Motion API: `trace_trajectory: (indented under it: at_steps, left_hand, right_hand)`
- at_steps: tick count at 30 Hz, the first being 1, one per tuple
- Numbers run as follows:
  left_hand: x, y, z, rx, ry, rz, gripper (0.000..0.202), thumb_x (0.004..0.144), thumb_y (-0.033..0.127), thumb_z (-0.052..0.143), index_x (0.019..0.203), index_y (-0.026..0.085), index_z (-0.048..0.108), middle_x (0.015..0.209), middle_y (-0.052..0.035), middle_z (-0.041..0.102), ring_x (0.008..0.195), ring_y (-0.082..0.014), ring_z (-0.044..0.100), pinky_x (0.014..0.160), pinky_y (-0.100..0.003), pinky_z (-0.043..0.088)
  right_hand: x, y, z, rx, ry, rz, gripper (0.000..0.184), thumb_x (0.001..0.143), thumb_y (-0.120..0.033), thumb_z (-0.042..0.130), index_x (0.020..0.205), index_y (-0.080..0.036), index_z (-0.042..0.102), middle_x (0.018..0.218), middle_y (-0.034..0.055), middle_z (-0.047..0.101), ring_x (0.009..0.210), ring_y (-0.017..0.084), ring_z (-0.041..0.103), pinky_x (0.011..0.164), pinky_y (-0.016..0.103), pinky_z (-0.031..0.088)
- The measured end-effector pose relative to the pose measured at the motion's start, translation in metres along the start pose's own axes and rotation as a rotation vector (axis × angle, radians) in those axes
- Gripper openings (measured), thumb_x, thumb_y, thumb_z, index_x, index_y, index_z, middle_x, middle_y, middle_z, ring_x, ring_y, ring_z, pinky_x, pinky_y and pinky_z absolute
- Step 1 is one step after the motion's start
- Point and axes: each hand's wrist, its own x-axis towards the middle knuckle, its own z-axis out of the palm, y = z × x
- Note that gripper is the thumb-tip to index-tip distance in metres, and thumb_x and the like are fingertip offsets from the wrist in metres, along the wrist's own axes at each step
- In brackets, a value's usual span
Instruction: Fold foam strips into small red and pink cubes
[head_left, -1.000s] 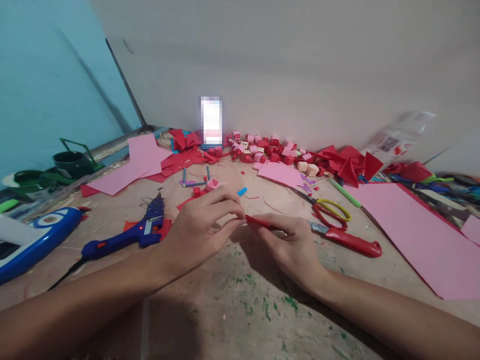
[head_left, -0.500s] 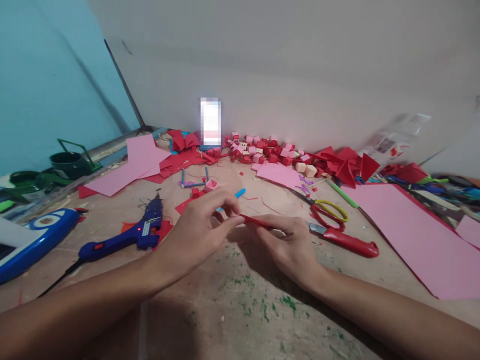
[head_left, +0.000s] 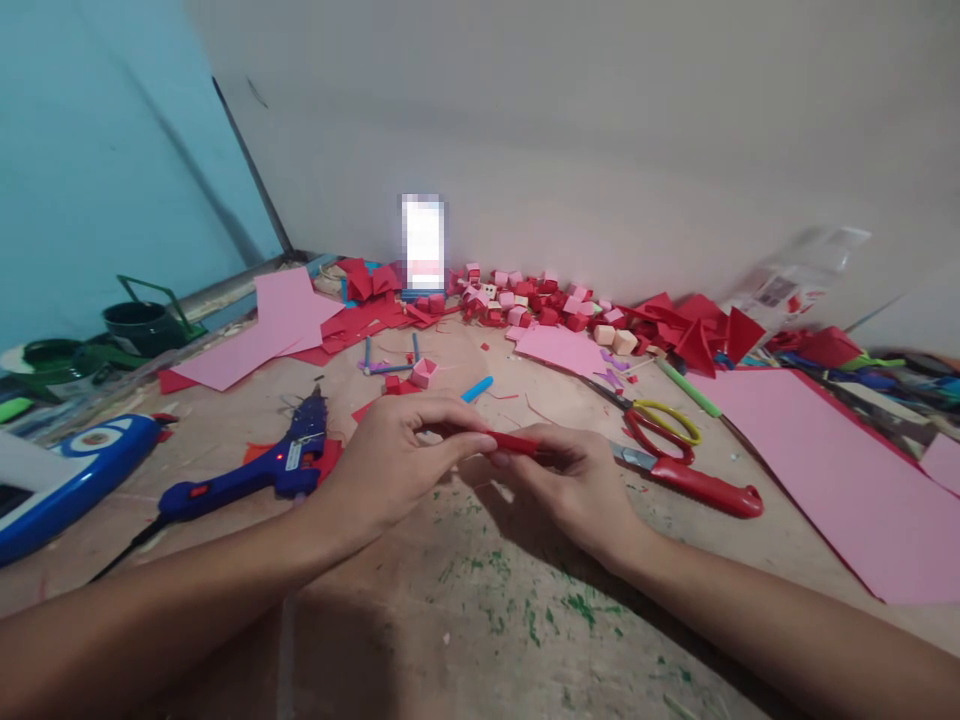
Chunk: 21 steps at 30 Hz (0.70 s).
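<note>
Between my two hands is a small strip of red paper (head_left: 516, 443), held just above the table. My left hand (head_left: 409, 445) pinches its left end between thumb and fingers. The fingers of my right hand (head_left: 581, 485) are closed around its right end, and part of the strip is hidden by them. Just beyond my fingers lies a blue stick (head_left: 477, 389). A small pink open paper box (head_left: 424, 373) stands behind my left hand. To the right of my right hand lies a red-handled knife (head_left: 705, 487), near scissors (head_left: 664, 425) with yellow and red loops.
On the left lies a blue glue gun (head_left: 289, 455) with a lit red light. Many small red and pink paper cubes (head_left: 540, 295) are heaped along the wall beside a lit phone (head_left: 424, 240). Pink sheets (head_left: 840, 480) lie right; a plastic bottle (head_left: 802, 275) rests behind.
My left fingers have come down and closed on the strip's left end, where they were more raised and curled before. More of the strip's red face shows now.
</note>
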Motion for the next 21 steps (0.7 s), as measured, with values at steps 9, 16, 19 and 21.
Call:
trace_trajectory:
  at_steps: [9, 16, 19, 21]
  left_hand:
    - [0.0032, -0.0011, 0.0021, -0.068, -0.066, -0.082, 0.005, 0.08, 0.017, 0.077, 0.08, 0.02, 0.082, 0.079, 0.0017, 0.079, 0.075, -0.0141, 0.072, 0.065, -0.018, 0.054]
    - [0.0019, -0.001, 0.0009, -0.027, -0.044, -0.051, 0.008, 0.082, 0.019, 0.075, 0.08, 0.02, 0.082, 0.079, 0.0009, 0.08, 0.074, -0.0154, 0.071, 0.067, -0.022, 0.054]
    - [0.0015, -0.0005, 0.0013, 0.003, -0.036, -0.04, 0.011, 0.083, 0.017, 0.073, 0.078, 0.021, 0.082, 0.078, 0.0004, 0.08, 0.074, -0.0167, 0.071, 0.068, -0.024, 0.054]
    - [0.0015, 0.0002, 0.0014, 0.013, -0.038, -0.055, 0.011, 0.082, 0.017, 0.073, 0.077, 0.021, 0.082, 0.078, 0.0001, 0.08, 0.074, -0.0174, 0.072, 0.067, -0.024, 0.054]
  right_hand:
    - [0.0012, -0.0004, -0.002, 0.037, -0.082, 0.041, 0.015, 0.087, -0.026, 0.073, 0.092, -0.021, 0.087, 0.083, 0.0065, 0.084, 0.07, 0.019, 0.075, 0.063, 0.026, 0.057]
    - [0.0024, -0.0024, -0.0022, 0.024, -0.073, 0.01, 0.014, 0.087, -0.027, 0.073, 0.088, -0.021, 0.086, 0.076, 0.0046, 0.082, 0.067, 0.018, 0.075, 0.06, 0.026, 0.057]
    - [0.003, -0.0031, -0.0016, 0.01, -0.08, 0.004, 0.014, 0.086, -0.025, 0.072, 0.085, -0.021, 0.086, 0.07, 0.003, 0.079, 0.063, 0.017, 0.072, 0.058, 0.026, 0.056]
    - [0.0033, -0.0038, -0.0011, 0.012, -0.087, 0.023, 0.012, 0.085, -0.025, 0.073, 0.084, -0.02, 0.085, 0.07, 0.0027, 0.079, 0.063, 0.017, 0.072, 0.058, 0.025, 0.056]
